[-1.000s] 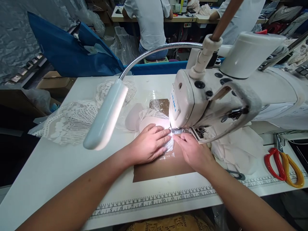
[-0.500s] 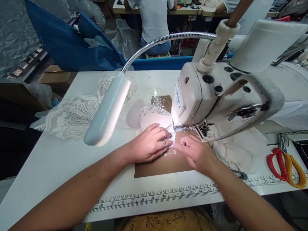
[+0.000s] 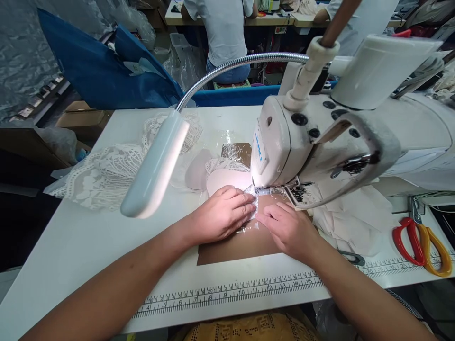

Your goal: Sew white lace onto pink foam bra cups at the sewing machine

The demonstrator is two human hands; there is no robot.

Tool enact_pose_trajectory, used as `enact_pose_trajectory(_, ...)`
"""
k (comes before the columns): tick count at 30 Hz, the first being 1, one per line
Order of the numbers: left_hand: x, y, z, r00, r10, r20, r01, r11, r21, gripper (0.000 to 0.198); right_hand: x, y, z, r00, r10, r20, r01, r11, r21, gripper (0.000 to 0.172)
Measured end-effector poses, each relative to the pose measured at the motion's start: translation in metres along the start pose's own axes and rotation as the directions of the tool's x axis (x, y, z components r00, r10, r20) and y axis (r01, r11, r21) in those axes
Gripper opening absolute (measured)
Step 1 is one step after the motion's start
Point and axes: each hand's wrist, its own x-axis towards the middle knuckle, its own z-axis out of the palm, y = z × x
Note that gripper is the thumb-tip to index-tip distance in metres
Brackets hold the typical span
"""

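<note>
My left hand [image 3: 223, 214] lies flat, fingers stretched over a small whitish fabric piece [image 3: 255, 202] in front of the sewing machine [image 3: 273, 142]. The fabric runs under the machine's needle area, where the needle itself is hard to make out. My right hand [image 3: 287, 228] has its fingers curled, with thumb and forefinger pinched at the fabric's near right edge. Beyond my left hand, a pale pink cup-shaped piece [image 3: 227, 180] with lace [image 3: 225, 164] behind it sits left of the machine head. A brown sheet [image 3: 231, 251] is beneath both hands.
A lamp [image 3: 156, 166] on a bendable neck hangs over the table's left side, above white lace [image 3: 103, 175]. Pale cloth [image 3: 351, 222], scissors [image 3: 423, 246] and dark thread snips [image 3: 351, 258] lie on the right. A ruler strip [image 3: 227, 296] runs along the front. Another person [image 3: 225, 38] sits beyond.
The camera view has shifted slightly, moving the machine a little left and down in the picture. Both hands keep nearly the same places on the fabric, with the left fingertips slightly farther forward.
</note>
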Motion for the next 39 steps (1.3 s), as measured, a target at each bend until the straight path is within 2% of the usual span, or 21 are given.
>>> enact_pose_trajectory(5,0.005,0.001,0.001,0.996,-0.087,-0.004,0.087,0.992,0.092,0.033,0.000,-0.002,0.000,1.000,0.014,-0.016,-0.014,0.999,-0.035,0.027)
enact_pose_trajectory(11,0.009,-0.001,-0.002,0.996,-0.088,0.009,0.085,0.985,0.149,0.034,0.004,-0.002,0.001,0.997,0.052,-0.054,-0.057,0.994,-0.091,0.035)
enact_pose_trajectory(18,0.010,-0.006,-0.003,0.998,-0.050,0.023,0.047,0.992,0.120,0.031,0.013,-0.004,0.001,0.978,0.194,-0.071,-0.205,0.957,-0.207,0.048)
enact_pose_trajectory(21,0.011,-0.009,-0.004,0.998,-0.061,0.027,0.058,0.991,0.122,0.030,0.016,-0.004,0.001,0.971,0.231,-0.066,-0.239,0.950,-0.201,0.046)
enact_pose_trajectory(27,0.013,-0.013,-0.006,0.993,-0.114,-0.011,0.114,0.987,0.113,0.030,0.013,-0.001,0.006,0.971,0.232,-0.064,-0.240,0.949,-0.203,0.049)
enact_pose_trajectory(31,0.011,-0.015,-0.005,0.995,-0.101,-0.021,0.102,0.986,0.131,0.032,0.010,-0.001,0.007,0.963,0.260,-0.067,-0.268,0.942,-0.201,0.049)
enact_pose_trajectory(34,0.010,-0.016,-0.005,0.995,-0.101,-0.011,0.102,0.981,0.166,0.034,0.008,-0.001,0.006,0.969,0.229,-0.094,-0.241,0.958,-0.153,0.048)
enact_pose_trajectory(39,0.006,-0.010,-0.014,0.978,-0.209,0.010,0.201,0.951,0.237,0.041,0.003,0.002,0.003,0.971,0.199,-0.130,-0.212,0.973,-0.093,0.041)
